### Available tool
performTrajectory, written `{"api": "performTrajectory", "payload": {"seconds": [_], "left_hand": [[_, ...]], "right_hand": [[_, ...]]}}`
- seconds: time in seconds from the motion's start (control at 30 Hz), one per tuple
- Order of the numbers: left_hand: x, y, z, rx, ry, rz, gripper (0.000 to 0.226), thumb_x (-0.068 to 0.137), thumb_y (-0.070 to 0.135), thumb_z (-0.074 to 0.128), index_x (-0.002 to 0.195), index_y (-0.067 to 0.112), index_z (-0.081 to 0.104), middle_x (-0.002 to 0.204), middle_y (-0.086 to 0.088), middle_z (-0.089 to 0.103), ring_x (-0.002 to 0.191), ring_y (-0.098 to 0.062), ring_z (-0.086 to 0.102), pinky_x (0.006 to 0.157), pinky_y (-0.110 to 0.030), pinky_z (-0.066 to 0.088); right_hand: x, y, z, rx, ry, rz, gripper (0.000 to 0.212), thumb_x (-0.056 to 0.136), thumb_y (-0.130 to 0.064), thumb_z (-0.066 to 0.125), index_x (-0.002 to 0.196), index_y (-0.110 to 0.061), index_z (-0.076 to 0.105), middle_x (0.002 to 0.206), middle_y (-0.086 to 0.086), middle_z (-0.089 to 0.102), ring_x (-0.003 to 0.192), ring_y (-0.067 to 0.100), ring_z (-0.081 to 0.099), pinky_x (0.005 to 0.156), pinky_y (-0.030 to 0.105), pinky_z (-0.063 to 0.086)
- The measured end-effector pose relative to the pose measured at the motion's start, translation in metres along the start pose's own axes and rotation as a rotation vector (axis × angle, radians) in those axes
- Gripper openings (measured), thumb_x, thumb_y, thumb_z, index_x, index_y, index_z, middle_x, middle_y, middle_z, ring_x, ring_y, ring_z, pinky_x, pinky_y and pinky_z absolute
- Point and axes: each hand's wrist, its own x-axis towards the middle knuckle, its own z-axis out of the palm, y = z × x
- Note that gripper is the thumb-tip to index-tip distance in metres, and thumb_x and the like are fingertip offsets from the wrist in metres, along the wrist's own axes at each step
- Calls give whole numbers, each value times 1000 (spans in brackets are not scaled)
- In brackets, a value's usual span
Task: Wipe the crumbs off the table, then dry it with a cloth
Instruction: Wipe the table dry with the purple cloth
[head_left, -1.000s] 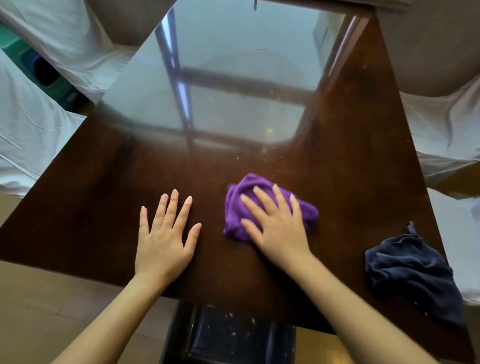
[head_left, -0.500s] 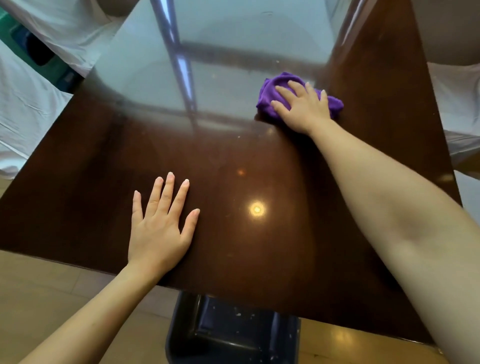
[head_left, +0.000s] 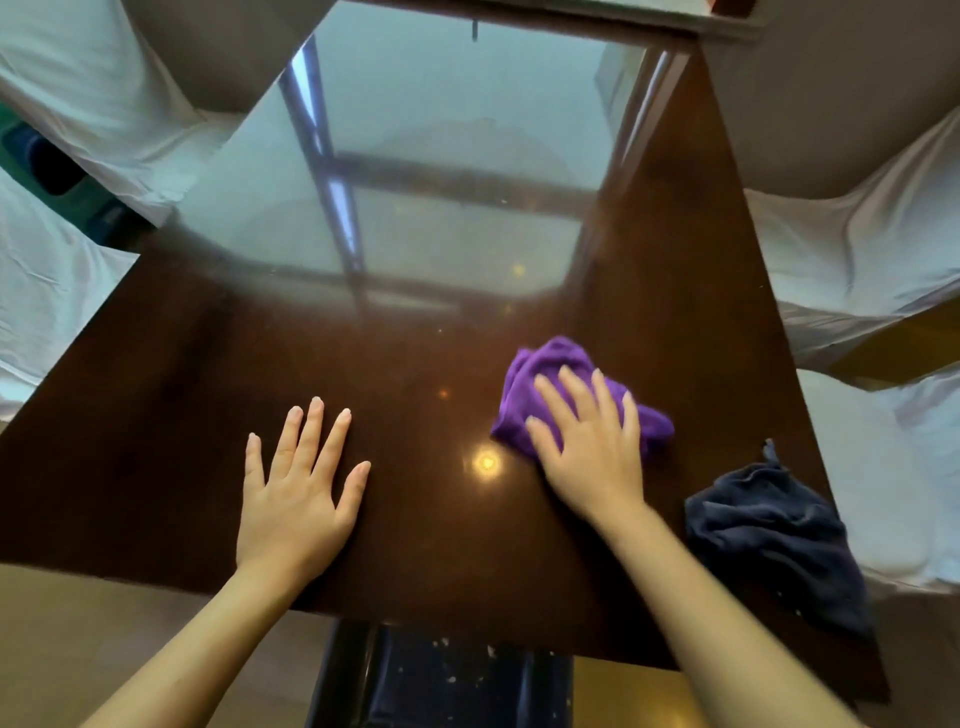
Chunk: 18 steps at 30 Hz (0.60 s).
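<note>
head view: dark glossy table used as landmark; entries run from its left side to its right.
left hand: flat on the table near the front edge, fingers spread, holding nothing; looks like a brace.
purple cloth: bunched on the table, right of centre.
right hand: palm down on the purple cloth, fingers spread over it, pressing rather than pinching.
dark blue cloth: crumpled at the table's front right corner, untouched, just right of the right forearm.
crumbs: too small to tell any on the table.
step: judged to be the crumb wipe, with drying not yet begun.
next move: judged to call for sweeping toward the front edge, then swapping to the dark blue cloth.
</note>
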Motion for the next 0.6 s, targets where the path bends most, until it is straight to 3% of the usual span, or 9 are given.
{"api": "performTrajectory", "payload": {"seconds": [0.3, 0.5, 0.6], "left_hand": [[0, 1, -1, 13, -3, -3, 66, 86, 57, 11, 144, 26, 15, 155, -4, 14, 143, -20, 7, 114, -50, 3], [1, 0, 1, 20, 9, 2, 67, 85, 57, 11, 144, 26, 15, 155, -4, 15, 143, -20, 9, 114, -50, 5], [1, 1, 2, 11, 6, 4, 67, 85, 57, 10, 144, 25, 12, 155, -4, 14, 143, -19, 7, 114, -50, 4]], "right_hand": [[-117, -70, 10, -14, -77, -33, 53, 91, -55, 25, 139, -34, 34, 148, -3, 38, 139, 29, 26, 109, 54, 11], [-113, -74, 11, -52, -81, -61, 53, 91, -54, 22, 137, -32, 37, 143, -1, 46, 134, 32, 35, 107, 59, 29], [-84, -64, 9, -38, -29, -35, 51, 91, -51, 27, 136, -32, 40, 144, 0, 44, 136, 32, 32, 108, 58, 24]]}}
